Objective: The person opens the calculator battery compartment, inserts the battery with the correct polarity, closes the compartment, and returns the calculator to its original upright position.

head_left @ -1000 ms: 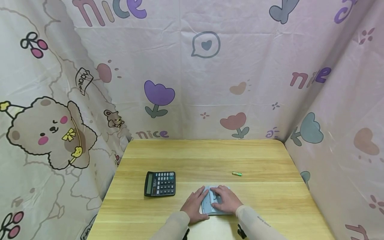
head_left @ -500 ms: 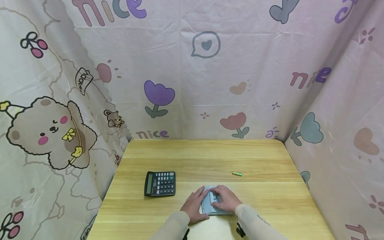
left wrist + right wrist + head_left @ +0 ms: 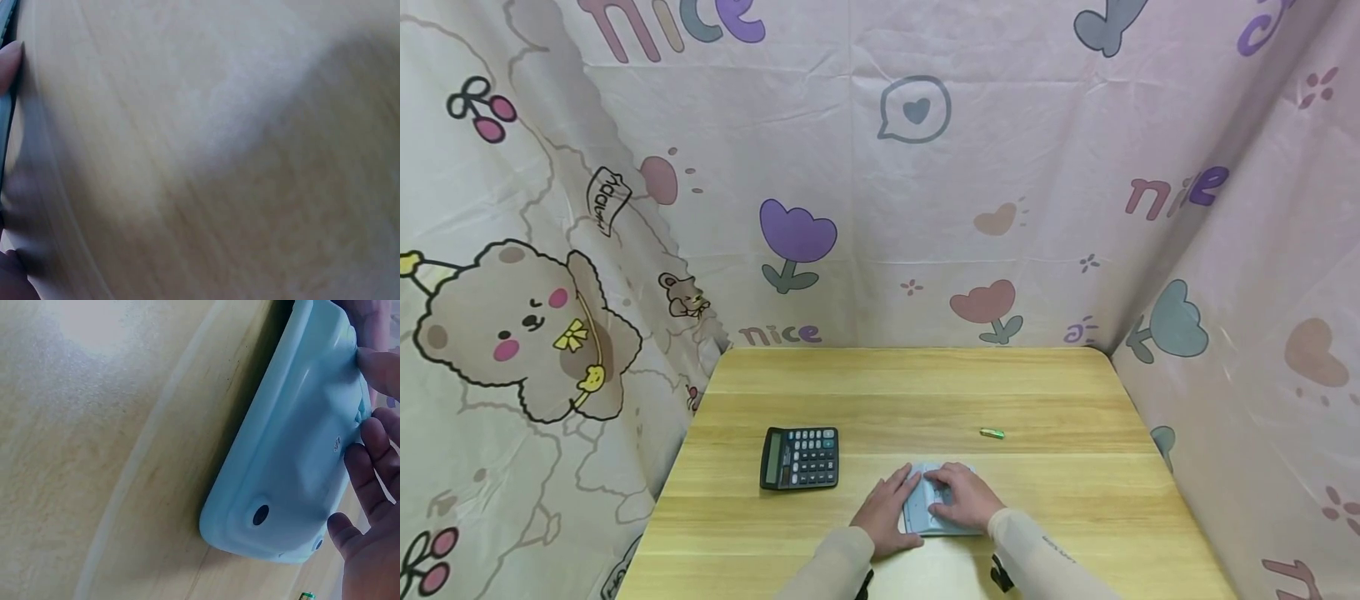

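Observation:
A light blue plastic device [image 3: 917, 512] lies on the table with a rounded, raised back facing up; dark oval feet show on it in the right wrist view. My left hand [image 3: 882, 517] holds it from the left, fingers at its far corner and thumb at its near edge. Only fingertips [image 3: 7, 65] of that hand appear at the left border of the left wrist view. From the right, my right hand [image 3: 970, 500] pinches at the raised part with thumb and forefinger, its other fingers bent and covering the device's right side.
A black calculator [image 3: 800, 458] lies to the left on the wooden table [image 3: 880, 400]. Beyond the right hand is a small green battery [image 3: 992, 433]. Printed cloth [image 3: 880, 208] hangs behind the table and along both sides.
The right thumb and forefinger have shifted slightly on the device. The left hand, calculator and battery stay where they were.

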A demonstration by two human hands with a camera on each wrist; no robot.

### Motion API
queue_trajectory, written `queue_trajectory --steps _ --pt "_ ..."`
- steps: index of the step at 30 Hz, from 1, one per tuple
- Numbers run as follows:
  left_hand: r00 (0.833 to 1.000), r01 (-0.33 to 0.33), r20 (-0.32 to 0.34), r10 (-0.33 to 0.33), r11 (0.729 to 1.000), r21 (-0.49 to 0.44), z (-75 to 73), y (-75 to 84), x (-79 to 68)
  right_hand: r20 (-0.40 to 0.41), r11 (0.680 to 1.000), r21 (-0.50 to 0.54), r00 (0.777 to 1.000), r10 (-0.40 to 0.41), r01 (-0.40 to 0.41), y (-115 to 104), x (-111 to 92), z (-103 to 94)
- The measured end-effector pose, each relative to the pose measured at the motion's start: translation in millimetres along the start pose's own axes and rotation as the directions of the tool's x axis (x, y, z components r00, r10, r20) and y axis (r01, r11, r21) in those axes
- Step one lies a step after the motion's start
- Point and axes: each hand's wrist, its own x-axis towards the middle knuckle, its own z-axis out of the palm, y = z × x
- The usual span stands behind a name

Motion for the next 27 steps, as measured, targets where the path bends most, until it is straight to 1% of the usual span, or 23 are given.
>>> queue_trajectory --steps 3,5,9,11,14,18,27 --pt "1.0 0.005 0.008 -0.005 1.0 -0.006 -0.6 0.3 0.2 -0.032 0.999 0.019 0.999 0.028 -0.028 3 -2 1.3" --pt "1.0 0.011 0.015 -0.011 1.0 -0.01 -1.0 0.3 0.2 -0.068 0.998 0.022 0.996 0.058 -0.056 7 -3 3.3" --pt "1.0 0.019 0.018 -0.019 1.0 -0.009 -2.3 0.9 -0.3 -0.149 0.993 0.036 0.982 0.114 -0.11 13 -7 6.3" --pt "1.0 0.023 0.018 -0.023 1.0 -0.01 -3.0 1.5 -0.8 -0.177 0.991 0.046 0.976 0.129 -0.123 15 -8 6.8" --pt "0.999 0.028 0.023 -0.028 1.0 -0.011 -3.6 2.5 -1.2 -0.184 0.988 0.052 0.971 0.154 -0.147 17 -8 7.9" --pt "0.999 0.027 0.029 -0.027 1.0 -0.014 -3.7 3.5 -1.5 -0.164 0.984 0.064 0.971 0.172 -0.164 20 -9 10.3" --pt "1.0 0.02 0.02 -0.02 1.0 -0.006 -2.8 3.3 -0.7 -0.155 0.985 0.073 0.974 0.168 -0.158 22 -11 13.5"
